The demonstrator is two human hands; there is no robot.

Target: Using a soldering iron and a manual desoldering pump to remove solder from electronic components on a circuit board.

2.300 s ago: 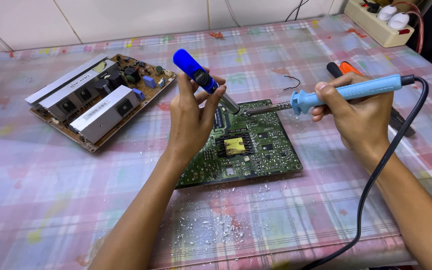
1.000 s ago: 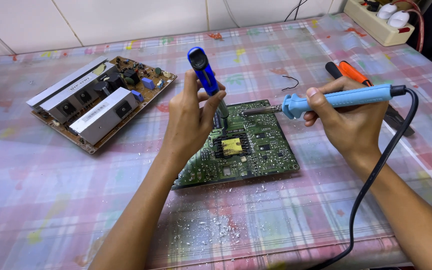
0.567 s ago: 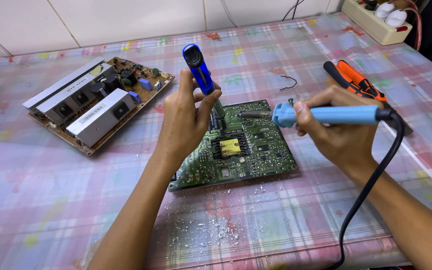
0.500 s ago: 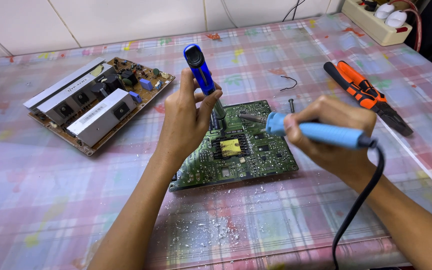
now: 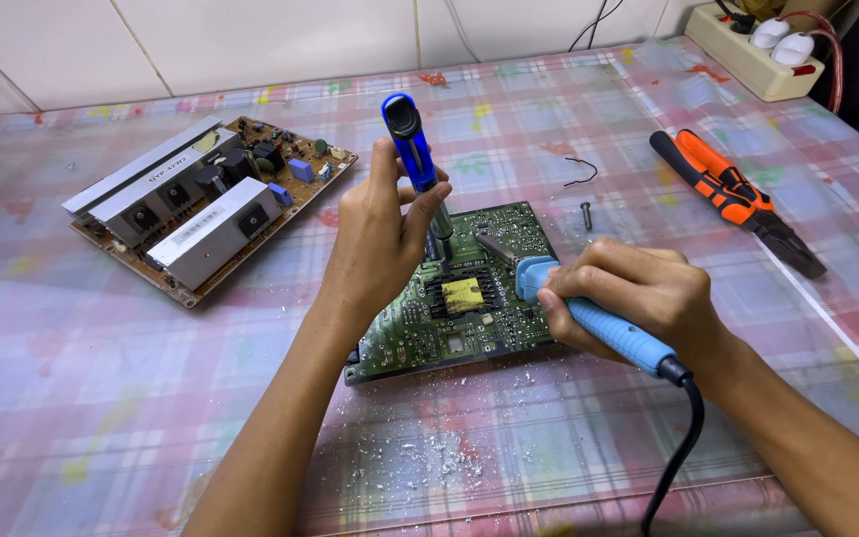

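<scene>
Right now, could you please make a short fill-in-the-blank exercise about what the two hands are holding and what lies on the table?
1. The left hand holds a dark blue desoldering pump upright over the ____ circuit board.
2. The right hand grips a light blue ____ with a black cord.
3. The orange and black pliers lie to the ____ of the green board.
4. A second board, brown with grey metal blocks, lies on the table to the ____.

Missing words: green; soldering iron; right; left
</scene>
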